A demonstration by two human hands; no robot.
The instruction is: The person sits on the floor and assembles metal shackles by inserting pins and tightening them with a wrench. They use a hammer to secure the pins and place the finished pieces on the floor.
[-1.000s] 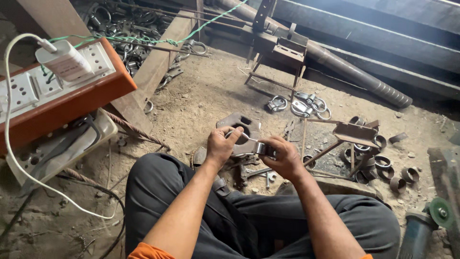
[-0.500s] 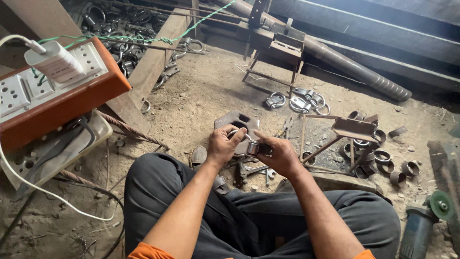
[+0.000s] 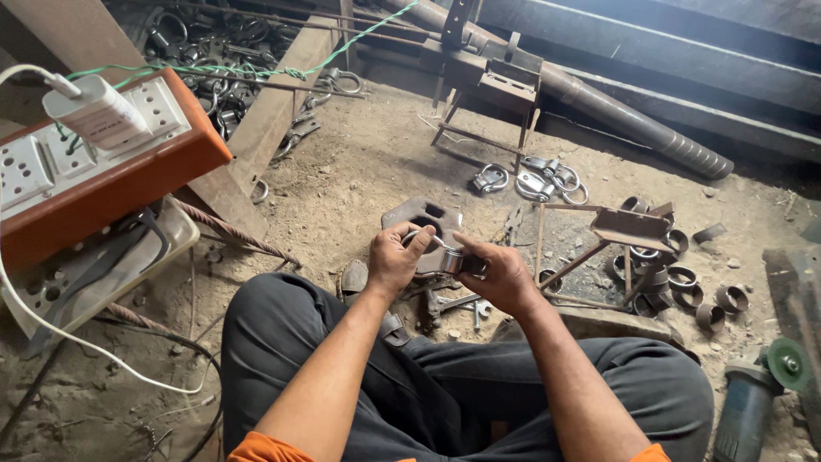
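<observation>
Hands mid-assembly | left hand (image 3: 395, 257) pinching thin bent steel loop (image 3: 417, 233) | right hand (image 3: 499, 272) gripping short grey metal ring (image 3: 452, 261) | finished shackles (image 3: 532, 181) lying beyond | loose cut rings (image 3: 684, 279) waiting right.

The person's arms are bare from the wrists up to the short sleeves, whose bright orange hems (image 3: 274, 447) show at about seven o'clock and again as a sliver of orange cuff (image 3: 652, 453) at five o'clock along the bottom edge. The left hand (image 3: 395, 259) and right hand (image 3: 500, 274) wear no gloves, rings or watch that can be made out. The legs are covered by dark grey-black trousers (image 3: 445, 398) of a plain, slightly creased cloth, filling the lower middle from seven to four o'clock, with soft folds at the knees.
</observation>
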